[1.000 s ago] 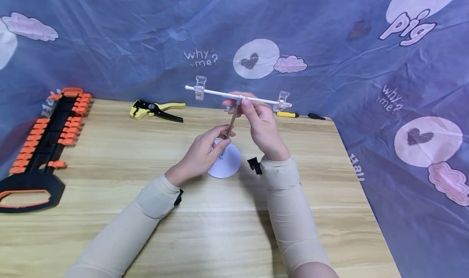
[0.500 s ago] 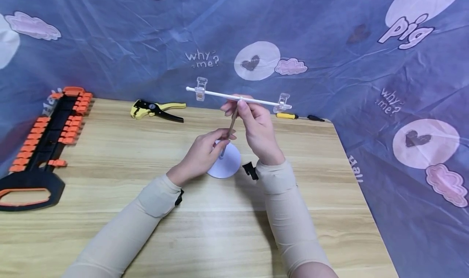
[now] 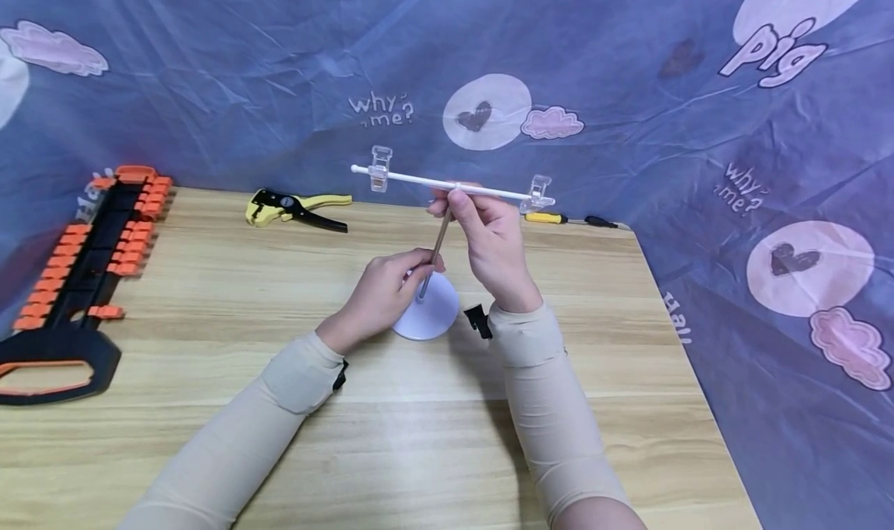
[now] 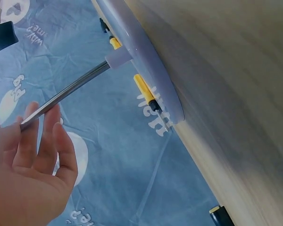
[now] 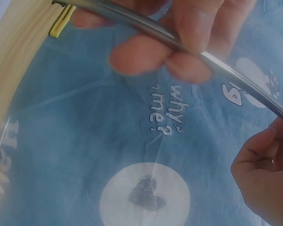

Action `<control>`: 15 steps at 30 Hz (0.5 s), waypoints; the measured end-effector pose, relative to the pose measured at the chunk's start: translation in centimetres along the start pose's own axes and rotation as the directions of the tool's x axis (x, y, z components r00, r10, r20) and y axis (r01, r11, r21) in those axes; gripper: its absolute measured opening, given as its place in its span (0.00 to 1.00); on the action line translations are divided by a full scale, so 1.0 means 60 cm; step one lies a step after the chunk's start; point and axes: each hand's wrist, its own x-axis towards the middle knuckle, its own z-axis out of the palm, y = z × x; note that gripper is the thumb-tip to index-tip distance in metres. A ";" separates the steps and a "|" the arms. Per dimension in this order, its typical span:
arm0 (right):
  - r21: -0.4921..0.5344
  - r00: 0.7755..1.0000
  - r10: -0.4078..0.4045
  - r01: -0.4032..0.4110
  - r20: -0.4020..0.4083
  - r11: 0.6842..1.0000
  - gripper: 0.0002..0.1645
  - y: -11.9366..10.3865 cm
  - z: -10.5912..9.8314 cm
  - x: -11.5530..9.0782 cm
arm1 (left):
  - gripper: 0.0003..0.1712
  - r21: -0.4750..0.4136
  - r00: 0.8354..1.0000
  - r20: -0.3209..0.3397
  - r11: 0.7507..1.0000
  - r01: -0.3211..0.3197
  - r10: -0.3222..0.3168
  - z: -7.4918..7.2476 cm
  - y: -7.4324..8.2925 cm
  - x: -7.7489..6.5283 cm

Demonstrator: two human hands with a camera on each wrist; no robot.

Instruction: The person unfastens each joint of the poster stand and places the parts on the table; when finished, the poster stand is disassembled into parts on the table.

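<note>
A small stand has a round white base (image 3: 429,322), a thin metal rod (image 3: 441,239) and a white crossbar (image 3: 419,178). One clear plastic clip (image 3: 380,169) sits near the crossbar's left end, another clear clip (image 3: 538,194) near its right end. My left hand (image 3: 380,288) pinches the rod above the base, and its fingers (image 5: 141,54) show on the metal in the right wrist view. Up at the joint of rod and crossbar, my right hand (image 3: 501,247) pinches with the thumb in front. In the left wrist view the rod leans into a socket (image 4: 118,57) on the base.
A yellow-and-black wire stripper (image 3: 289,209) lies at the back of the wooden table (image 3: 335,452). A black-and-orange rack (image 3: 91,258) is on the left. A yellow-handled screwdriver (image 3: 548,218) lies at the back right edge. Printed blue cloth (image 3: 279,88) hangs behind.
My right hand has shifted slightly left, bringing its thumb under the crossbar's middle. My left fingers have lowered a little on the rod. The stand stays almost where it was.
</note>
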 end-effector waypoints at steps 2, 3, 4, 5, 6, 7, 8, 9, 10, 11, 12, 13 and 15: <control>-0.002 1.000 0.005 -0.005 -0.002 1.000 0.17 -0.001 0.000 0.000 | 0.09 0.022 1.000 -0.001 1.000 -0.008 0.008 -0.001 0.000 0.000; -0.005 1.000 0.008 -0.008 -0.002 1.000 0.16 -0.001 0.000 -0.001 | 0.10 0.035 1.000 -0.002 0.999 -0.011 0.012 -0.001 0.000 0.000; -0.007 1.000 0.011 -0.011 -0.002 1.000 0.16 -0.002 -0.001 -0.001 | 0.10 0.048 1.000 -0.003 0.999 -0.016 0.016 -0.001 0.000 0.000; -0.014 1.000 0.011 -0.011 0.000 1.000 0.16 -0.002 -0.002 -0.001 | 0.10 0.061 1.000 -0.005 0.998 -0.018 0.018 0.000 -0.001 0.000; -0.018 1.000 0.011 -0.011 0.001 1.000 0.16 -0.003 -0.002 -0.002 | 0.10 0.074 1.000 -0.006 0.997 -0.019 0.020 0.000 -0.001 0.000; -0.022 1.000 0.009 -0.009 0.002 1.000 0.16 -0.003 -0.003 -0.002 | 0.10 0.083 1.000 -0.006 0.996 -0.019 0.020 0.000 -0.002 0.000; -0.025 1.000 0.007 -0.007 0.002 1.000 0.17 -0.003 -0.004 -0.002 | 0.10 0.090 1.000 -0.007 0.996 -0.018 0.019 0.001 -0.002 0.000; -0.024 1.000 0.006 -0.006 0.004 1.000 0.17 -0.004 -0.005 -0.002 | 0.10 0.095 1.000 -0.008 0.995 -0.017 0.018 0.001 -0.002 0.000; -0.021 1.000 0.006 -0.006 0.005 1.000 0.17 -0.004 -0.006 -0.003 | 0.10 0.099 1.000 -0.008 0.995 -0.018 0.019 0.001 -0.003 0.001; -0.019 1.000 0.006 -0.006 0.008 1.000 0.17 -0.004 -0.006 -0.003 | 0.11 0.100 1.000 -0.011 0.995 -0.019 0.020 0.002 -0.003 0.000; -0.015 1.000 0.007 -0.007 0.010 1.000 0.17 -0.003 -0.007 -0.003 | 0.11 0.098 1.000 -0.012 0.995 -0.020 0.021 0.002 -0.003 0.000; -0.011 1.000 0.010 -0.010 0.013 1.000 0.17 -0.003 -0.007 -0.003 | 0.11 0.097 1.000 -0.014 0.995 -0.022 0.024 0.002 -0.004 -0.001; -0.003 1.000 0.017 -0.017 0.018 1.000 0.18 -0.003 -0.007 -0.003 | 0.11 0.095 0.999 -0.019 0.995 -0.028 0.030 0.002 -0.005 -0.001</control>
